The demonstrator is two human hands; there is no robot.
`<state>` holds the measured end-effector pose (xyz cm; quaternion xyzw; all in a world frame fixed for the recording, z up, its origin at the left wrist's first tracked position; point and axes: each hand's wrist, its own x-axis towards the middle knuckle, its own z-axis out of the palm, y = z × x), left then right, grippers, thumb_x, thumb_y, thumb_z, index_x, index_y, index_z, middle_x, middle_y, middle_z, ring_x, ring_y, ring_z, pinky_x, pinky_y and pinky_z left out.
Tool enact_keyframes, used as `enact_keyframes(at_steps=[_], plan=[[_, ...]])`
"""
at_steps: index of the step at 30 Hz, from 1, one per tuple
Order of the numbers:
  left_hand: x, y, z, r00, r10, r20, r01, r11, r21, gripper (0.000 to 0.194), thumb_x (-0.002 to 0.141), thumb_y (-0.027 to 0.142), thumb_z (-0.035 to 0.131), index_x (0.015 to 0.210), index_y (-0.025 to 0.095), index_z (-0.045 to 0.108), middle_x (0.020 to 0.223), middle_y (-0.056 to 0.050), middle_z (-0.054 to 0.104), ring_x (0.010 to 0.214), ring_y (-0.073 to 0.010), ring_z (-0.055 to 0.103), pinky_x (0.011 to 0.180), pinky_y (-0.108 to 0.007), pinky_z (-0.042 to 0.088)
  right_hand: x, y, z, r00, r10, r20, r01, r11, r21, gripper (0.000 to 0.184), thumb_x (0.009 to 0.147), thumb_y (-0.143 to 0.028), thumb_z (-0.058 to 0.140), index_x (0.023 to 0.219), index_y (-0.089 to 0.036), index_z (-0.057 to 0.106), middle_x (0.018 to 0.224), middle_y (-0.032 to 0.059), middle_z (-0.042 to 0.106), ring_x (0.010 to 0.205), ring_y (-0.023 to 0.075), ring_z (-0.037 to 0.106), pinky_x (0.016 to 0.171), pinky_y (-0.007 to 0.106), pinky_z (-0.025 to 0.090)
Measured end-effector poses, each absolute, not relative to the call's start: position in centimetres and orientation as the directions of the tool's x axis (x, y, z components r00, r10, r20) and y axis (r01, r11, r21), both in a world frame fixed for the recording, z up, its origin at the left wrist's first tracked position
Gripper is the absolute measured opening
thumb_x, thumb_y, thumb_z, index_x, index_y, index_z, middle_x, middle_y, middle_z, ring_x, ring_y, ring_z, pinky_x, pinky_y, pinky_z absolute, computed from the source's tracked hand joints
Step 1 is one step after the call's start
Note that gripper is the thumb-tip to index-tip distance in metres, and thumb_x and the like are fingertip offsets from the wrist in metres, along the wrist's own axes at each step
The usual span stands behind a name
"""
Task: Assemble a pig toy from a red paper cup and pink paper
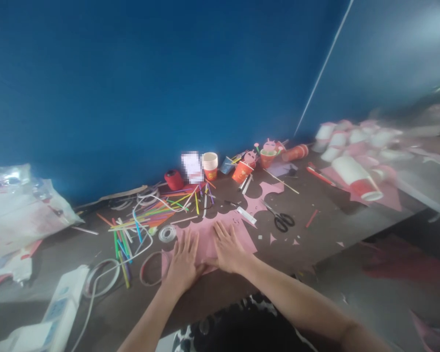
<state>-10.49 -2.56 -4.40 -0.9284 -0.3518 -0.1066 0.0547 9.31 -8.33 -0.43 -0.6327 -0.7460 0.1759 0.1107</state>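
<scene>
Both palms rest on a sheet of pink paper (pixel 207 242) whose far edge has scalloped cut-outs. My left hand (pixel 185 256) lies flat with its fingers stretched out on the sheet's left part. Beside it, my right hand (pixel 229 247) is also flat, fingers spread, the thumbs close together. Small dark marks show near the paper's far right corner. A white strip (pixel 246 215) lies at that corner, close to a black pen (pixel 231 203). To the right are black-handled scissors (pixel 283 221) and a cut pink scrap (pixel 266 195). A roll of clear tape (pixel 167 233) sits left of the sheet.
Coloured sticks (pixel 150 212) and a white cable (pixel 141 244) spread leftward, near a power strip (pixel 64 303) and a glue gun (pixel 12 269). Stacked paper cups (pixel 210 164) and red cups with pink paper figures (pixel 243 171) stand behind. White cups (pixel 355 178) pile up at right.
</scene>
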Motion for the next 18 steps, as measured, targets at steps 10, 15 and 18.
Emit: enact_keyframes(at_steps=[10,15,18], plan=[[-10.7,-2.4,-4.6,0.742,0.636,0.210,0.655,-0.756,-0.024,0.087,0.082,0.058,0.043,0.146,0.009,0.011,0.150,-0.018,0.021,0.138,-0.0355,0.017,0.107,-0.049,0.023,9.4,-8.4,-0.2,-0.169,0.985,-0.043,0.905,0.137,-0.403,0.094,0.083,-0.069,0.023,0.142,0.005,0.017,0.150,0.0248,0.011,0.140,0.0350,0.001,0.107,0.062,0.006],[-10.4,-2.7,-3.4,0.759,0.639,0.122,0.645,-0.764,-0.012,0.080,0.083,0.054,0.044,0.146,0.013,0.017,0.150,-0.015,0.024,0.138,-0.0340,0.019,0.106,-0.049,0.026,9.2,-8.3,-0.2,-0.166,0.985,-0.047,0.904,0.133,-0.406,0.094,0.083,-0.068,0.025,0.142,0.006,0.019,0.150,0.0252,0.011,0.139,0.0370,0.004,0.106,0.064,0.005],[-10.0,-2.9,-2.7,0.737,0.670,0.086,0.673,-0.740,-0.007,0.078,0.082,0.053,0.045,0.145,0.013,0.022,0.150,-0.014,0.025,0.138,-0.0351,0.019,0.106,-0.050,0.025,9.4,-8.5,0.0,-0.180,0.982,-0.050,0.896,0.142,-0.421,0.091,0.083,-0.066,0.030,0.141,0.004,0.022,0.149,0.0253,0.015,0.139,0.0371,0.009,0.106,0.063,0.008]])
